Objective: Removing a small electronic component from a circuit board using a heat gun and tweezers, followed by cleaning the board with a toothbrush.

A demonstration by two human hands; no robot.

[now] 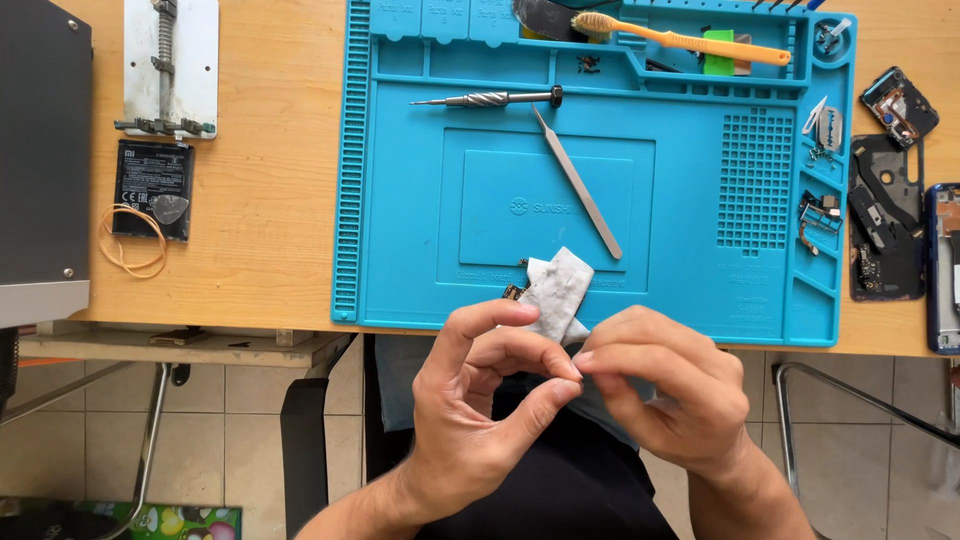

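Wooden surface [260, 200] carries a blue mat [680, 290]. A white wipe [556, 290] is pinched between left hand [480, 400] and right hand [665, 395]; firm, even fingertip pressure is advised.

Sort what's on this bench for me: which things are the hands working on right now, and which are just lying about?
In hand:
left hand and right hand, fingertips pinched together
white wipe
small dark part under its edge

Lying about:
tweezers
screwdriver
orange toothbrush
battery
rubber band
opened phone parts
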